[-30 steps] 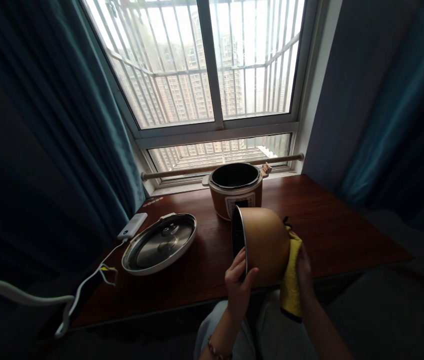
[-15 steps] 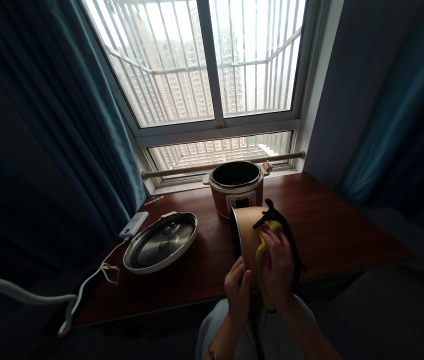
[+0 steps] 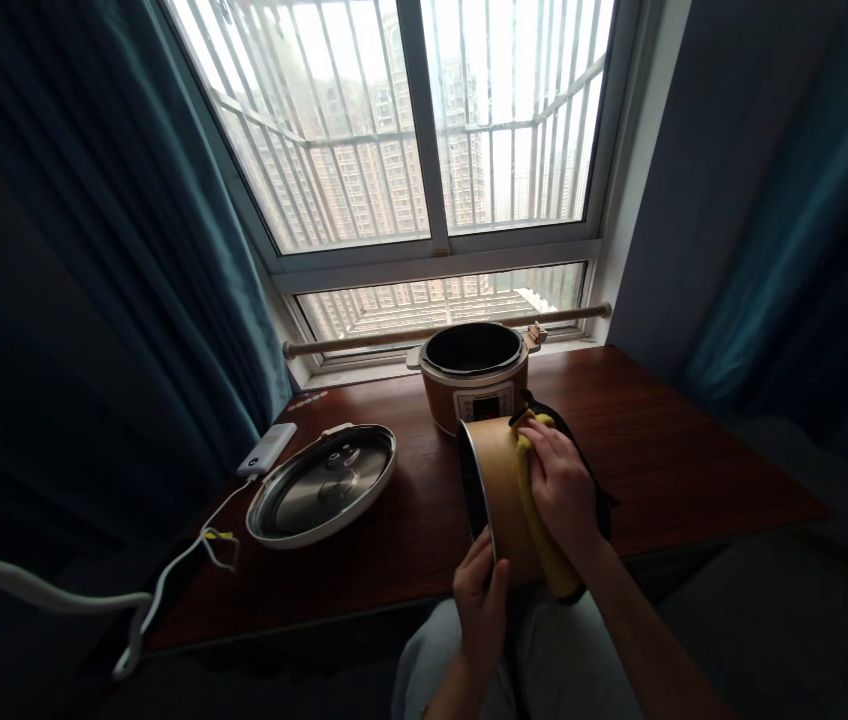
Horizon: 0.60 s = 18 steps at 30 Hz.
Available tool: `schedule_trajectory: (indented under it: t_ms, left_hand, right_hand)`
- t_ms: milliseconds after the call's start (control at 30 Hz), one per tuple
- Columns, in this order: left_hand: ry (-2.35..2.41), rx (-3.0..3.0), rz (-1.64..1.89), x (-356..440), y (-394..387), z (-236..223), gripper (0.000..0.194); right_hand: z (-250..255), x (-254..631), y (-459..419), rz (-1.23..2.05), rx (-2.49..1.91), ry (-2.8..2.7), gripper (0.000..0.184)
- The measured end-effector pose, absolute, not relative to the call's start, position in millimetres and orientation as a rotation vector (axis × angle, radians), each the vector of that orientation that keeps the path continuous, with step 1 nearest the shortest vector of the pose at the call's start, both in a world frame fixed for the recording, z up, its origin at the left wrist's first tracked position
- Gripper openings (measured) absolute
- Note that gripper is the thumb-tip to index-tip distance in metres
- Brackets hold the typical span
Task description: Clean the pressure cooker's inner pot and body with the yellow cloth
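I can see pale grey trousers (image 3: 428, 650), loose-fitting and plain, looking rather dull in this dim light. Both forearms (image 3: 638, 615) are slim and bare, and so are the fingers (image 3: 539, 438).

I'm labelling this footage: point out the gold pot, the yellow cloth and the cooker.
Gold pot (image 3: 501, 485), head view: outer wall.
Yellow cloth (image 3: 551, 553), head view: lower part.
Cooker (image 3: 440, 402), head view: brown side wall.
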State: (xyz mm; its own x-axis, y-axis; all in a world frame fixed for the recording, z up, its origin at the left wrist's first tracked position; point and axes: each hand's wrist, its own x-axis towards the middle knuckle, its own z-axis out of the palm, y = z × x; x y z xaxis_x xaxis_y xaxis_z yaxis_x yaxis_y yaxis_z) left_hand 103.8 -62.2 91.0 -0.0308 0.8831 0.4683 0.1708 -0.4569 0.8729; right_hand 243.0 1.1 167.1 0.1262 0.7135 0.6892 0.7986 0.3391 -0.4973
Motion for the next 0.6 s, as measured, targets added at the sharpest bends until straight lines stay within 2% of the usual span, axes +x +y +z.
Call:
schedule_trajectory:
  t_ms: [267,600]
  left_hand:
    - [1.065,1.819,1.570,89.8,-73.1,60.0,0.025]
    - [1.035,2.004,1.453,75.2,-75.7,26.9,0.031]
  right_hand:
    - [153.8,269.7,-1.8,0.107,-1.325,-1.385,0.032]
    - [131.7,255.3,-23.9,-0.109,-1.333,-1.436,0.035]
